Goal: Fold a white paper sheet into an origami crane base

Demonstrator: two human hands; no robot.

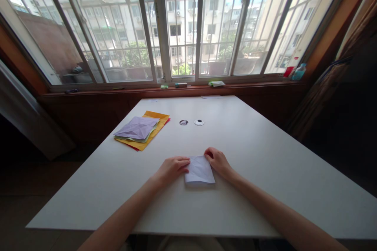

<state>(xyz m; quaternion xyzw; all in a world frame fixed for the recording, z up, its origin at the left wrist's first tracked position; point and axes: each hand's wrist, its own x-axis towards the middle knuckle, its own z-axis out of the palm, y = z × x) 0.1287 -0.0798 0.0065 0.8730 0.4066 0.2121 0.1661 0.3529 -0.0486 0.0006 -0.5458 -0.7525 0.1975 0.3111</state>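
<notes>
A: Biggest first?
B: Window (182,23) w/ bars across the back, bldgs outside washed out by glare. Sill (206,86) holds small bits, too small to name; a blue bottle (299,72) at the far right end. Curtain (353,86) at right is dark, cut off by the edge.

A: Bench?
B: White bench (265,188), near edge and right corner run out of view. Paper stack (143,130) at far left: lilac creased sheet on top, yellow under it, a red edge barely peeking. Sheet count not readable. Two small round spots (191,122) mid-bench, can't say what they are.

A: Hands?
B: Folded white paper (199,171) lies flat near the front centre, betw. both hands. Left hand (173,168) is laid on the bench, fingers curled, tips pressing the paper's left edge. Right hand (218,160) curls at the top right corner, tips on the paper. Neither lifts it; whether either pinches a layer I can't tell. Elbows are cut off at the bottom.
</notes>
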